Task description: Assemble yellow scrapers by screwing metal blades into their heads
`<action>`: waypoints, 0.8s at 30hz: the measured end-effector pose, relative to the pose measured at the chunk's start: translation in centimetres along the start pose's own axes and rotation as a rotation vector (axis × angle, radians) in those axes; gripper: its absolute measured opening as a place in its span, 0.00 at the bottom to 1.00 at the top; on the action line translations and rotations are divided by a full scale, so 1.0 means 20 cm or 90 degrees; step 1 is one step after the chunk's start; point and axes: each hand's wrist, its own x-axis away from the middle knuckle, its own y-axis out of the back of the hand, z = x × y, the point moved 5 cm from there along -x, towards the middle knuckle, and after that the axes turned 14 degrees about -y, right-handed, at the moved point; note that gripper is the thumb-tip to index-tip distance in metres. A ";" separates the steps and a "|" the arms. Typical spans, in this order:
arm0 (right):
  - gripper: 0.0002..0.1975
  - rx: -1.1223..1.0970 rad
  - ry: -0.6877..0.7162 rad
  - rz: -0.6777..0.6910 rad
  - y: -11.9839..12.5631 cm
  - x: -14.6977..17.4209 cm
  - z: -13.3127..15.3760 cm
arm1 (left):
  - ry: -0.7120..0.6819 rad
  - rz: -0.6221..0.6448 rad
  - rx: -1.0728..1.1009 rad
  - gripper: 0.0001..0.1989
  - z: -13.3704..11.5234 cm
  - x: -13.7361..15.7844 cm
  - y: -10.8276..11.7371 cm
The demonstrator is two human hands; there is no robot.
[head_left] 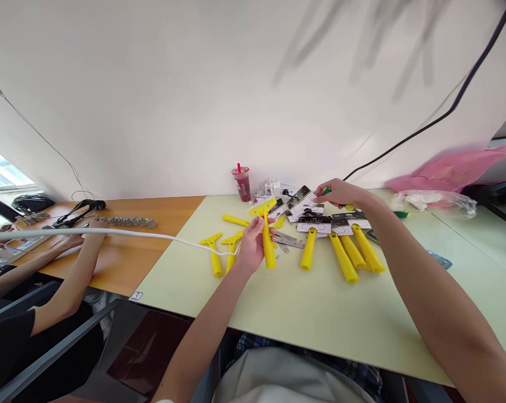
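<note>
My left hand [252, 246] is wrapped round the handle of a yellow scraper [268, 252], held upright with its wide head at the top. My right hand [340, 193] pinches a black-and-white card [301, 202] above the pile. A green and yellow handle [327, 191], perhaps a screwdriver's, also shows at its fingers. Below, several yellow scrapers with cards over their heads lie together, one of them a carded scraper [308, 254]. Left of my left hand are bare yellow scrapers [215, 260]. Scissors [290, 240] lie partly hidden behind the held scraper.
A red drink cup [243, 186] stands near the wall beside a power strip [287, 190]. A white cable [152, 232] crosses on the left, near my left wrist. Pink plastic [450, 168] lies back right. A co-worker's arms [74, 274] rest at the brown table [173, 224].
</note>
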 end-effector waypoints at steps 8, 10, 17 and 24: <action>0.19 0.041 0.173 0.014 0.18 0.42 0.16 | -0.131 0.041 0.034 0.19 -0.25 -0.25 -0.28; 0.20 0.051 0.204 -0.028 0.23 0.48 0.17 | -0.194 0.058 0.051 0.15 -0.35 -0.34 -0.39; 0.23 0.075 0.299 -0.048 0.27 0.66 0.20 | -0.337 0.129 0.064 0.24 -0.52 -0.49 -0.68; 0.26 -0.004 0.340 -0.086 0.26 0.74 0.28 | -0.332 0.181 0.059 0.37 -0.50 -0.45 -0.70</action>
